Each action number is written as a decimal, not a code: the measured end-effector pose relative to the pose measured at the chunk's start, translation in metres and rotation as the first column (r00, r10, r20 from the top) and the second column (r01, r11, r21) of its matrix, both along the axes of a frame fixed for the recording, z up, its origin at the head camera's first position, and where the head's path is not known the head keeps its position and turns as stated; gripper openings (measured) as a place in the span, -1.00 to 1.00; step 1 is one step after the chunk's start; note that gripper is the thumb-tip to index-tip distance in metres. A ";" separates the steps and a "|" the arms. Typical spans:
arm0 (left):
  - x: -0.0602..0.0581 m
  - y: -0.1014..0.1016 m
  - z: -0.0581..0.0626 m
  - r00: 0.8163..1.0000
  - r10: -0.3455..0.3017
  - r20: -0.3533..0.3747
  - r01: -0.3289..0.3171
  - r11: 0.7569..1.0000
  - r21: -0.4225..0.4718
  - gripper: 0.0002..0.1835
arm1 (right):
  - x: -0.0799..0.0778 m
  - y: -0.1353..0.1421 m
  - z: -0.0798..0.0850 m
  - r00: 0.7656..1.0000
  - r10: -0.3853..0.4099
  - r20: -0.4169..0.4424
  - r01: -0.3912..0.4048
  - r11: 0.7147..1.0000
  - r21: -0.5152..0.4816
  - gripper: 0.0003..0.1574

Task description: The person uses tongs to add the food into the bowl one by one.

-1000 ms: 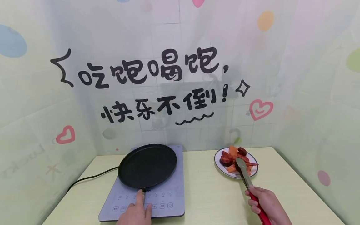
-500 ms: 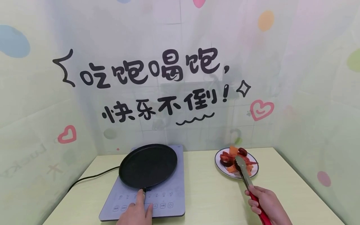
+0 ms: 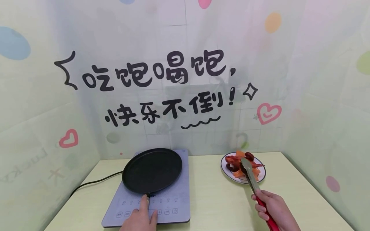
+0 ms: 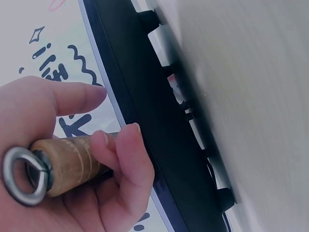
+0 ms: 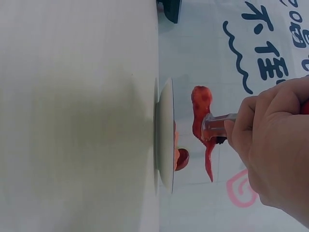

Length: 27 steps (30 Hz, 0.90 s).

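Tongs (image 3: 251,176) now lifting a red piece (image 5: 202,113), seemingly clear above the plate (image 3: 224,168), right hand (image 3: 274,210) clenching them, left hand (image 4: 72,159) gripping the pan's wooden handle (image 4: 72,162).

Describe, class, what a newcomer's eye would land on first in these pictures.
Bold black lettering fills the back wall. Below it, the right hand grips red-handled tongs that pinch a red strip of food over the plate, while the left hand holds the wooden handle of the black griddle pan.
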State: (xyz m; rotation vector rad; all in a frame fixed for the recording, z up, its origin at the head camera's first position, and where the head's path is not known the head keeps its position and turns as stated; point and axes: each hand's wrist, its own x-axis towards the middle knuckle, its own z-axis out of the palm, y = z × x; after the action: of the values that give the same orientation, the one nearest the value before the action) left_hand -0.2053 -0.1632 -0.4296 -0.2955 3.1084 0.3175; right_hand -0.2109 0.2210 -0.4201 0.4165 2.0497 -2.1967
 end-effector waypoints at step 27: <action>0.000 -0.001 -0.002 1.000 -0.003 -0.001 0.003 1.000 -0.001 -0.23 | 0.004 -0.005 0.005 1.000 0.031 -0.007 -0.030 0.997 0.067 -0.56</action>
State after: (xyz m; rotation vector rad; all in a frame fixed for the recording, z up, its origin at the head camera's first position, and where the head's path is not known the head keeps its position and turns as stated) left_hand -0.2050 -0.1640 -0.4319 -0.2913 3.1101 0.3165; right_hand -0.2072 0.2159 -0.4155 0.3808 2.1237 -2.1217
